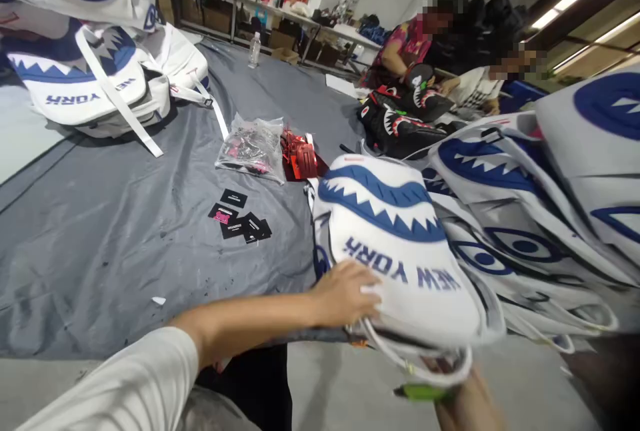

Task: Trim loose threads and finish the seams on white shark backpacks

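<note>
The right hand (463,401) sits lowest in view, blurred and largely covered by the white backpack (400,244), so I cannot tell how its fingers are set; a small green thing (423,392) shows just beside it, too smeared to identify. The left hand (345,294) rests on the backpack's near side, fingers curled around its edge and grasping it. The backpack, printed with a blue shark mouth and NEW YORK, overhangs the near edge of the grey-covered counter (100,238). A wide bare stretch of the counter lies open to its left. A pile of white bags (525,218) crowds the backpack's right side. Farther off lie black tags (240,218), a clear plastic bag (253,146) and a black backpack (400,126).
</note>
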The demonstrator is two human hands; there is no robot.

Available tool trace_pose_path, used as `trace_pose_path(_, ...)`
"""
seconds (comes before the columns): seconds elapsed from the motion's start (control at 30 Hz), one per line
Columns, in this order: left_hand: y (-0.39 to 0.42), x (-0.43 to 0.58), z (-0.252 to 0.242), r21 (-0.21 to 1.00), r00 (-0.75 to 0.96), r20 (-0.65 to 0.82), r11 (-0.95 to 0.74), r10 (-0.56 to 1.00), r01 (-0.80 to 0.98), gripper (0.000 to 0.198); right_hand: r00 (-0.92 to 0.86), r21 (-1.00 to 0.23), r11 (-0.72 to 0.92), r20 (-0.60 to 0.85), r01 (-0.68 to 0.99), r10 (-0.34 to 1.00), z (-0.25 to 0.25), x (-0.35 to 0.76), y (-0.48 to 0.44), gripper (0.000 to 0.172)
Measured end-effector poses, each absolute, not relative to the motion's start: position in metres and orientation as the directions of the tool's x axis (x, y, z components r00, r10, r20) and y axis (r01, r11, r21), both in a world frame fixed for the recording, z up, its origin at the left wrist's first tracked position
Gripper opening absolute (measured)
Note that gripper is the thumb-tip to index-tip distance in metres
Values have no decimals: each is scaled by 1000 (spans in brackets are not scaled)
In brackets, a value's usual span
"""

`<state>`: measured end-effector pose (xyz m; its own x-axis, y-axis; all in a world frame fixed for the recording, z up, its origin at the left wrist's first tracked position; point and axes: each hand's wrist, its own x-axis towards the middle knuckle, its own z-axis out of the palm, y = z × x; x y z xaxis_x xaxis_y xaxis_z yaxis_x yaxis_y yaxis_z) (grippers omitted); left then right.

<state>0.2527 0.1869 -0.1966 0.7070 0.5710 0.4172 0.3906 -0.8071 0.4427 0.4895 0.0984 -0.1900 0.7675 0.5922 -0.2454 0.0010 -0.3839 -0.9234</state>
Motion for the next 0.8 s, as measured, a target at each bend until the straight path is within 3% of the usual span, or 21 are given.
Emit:
trace_pose_path(0.07,218,254,-186,456,648,364,-734,669,503,43,796,-912,-409,-222,35,563,-177,478,102,81)
trace_pose_path(0.13,237,238,-185,471,583,340,-670,738,574,66,821,-867,-448,-85,219,564,-164,459,105,78)
trace_pose_path(0.23,244,184,-205,407,498,200,-533,844,742,77,680,-817,-346,75,461,729,-159,417,100,61)
trace_pose_path(0.3,243,136,-221,273,395,71,-399,916,875,70,446,-818,-145,147,557,883,-166,383,97,51)
trace_pose_path(0.37,246,87,-230,184,315,11,-312,949,932,58,141,-735,103,263,671,954,-178,343,98,42)
trace_pose_path(0.47,257,25,-224,119,315,-9,-311,949,943,48,-280,-526,422,331,738,901,-192,274,115,45)
trace_pose_path(0.57,269,-17,-211,72,280,31,-282,959,957,49,-555,-322,601,231,731,799,-202,213,148,46)
trace_pose_path(0.67,266,-40,-211,94,292,107,-302,950,949,51,-573,-231,605,195,762,796,-209,178,176,45)
trace_pose_path(0.73,252,-41,-216,144,317,172,-342,933,929,54,-535,-236,598,283,766,797,-212,174,179,46)
trace_pose_path(0.8,231,-30,-222,200,337,221,-381,915,903,56,-448,-322,590,417,741,791,-218,188,164,55)
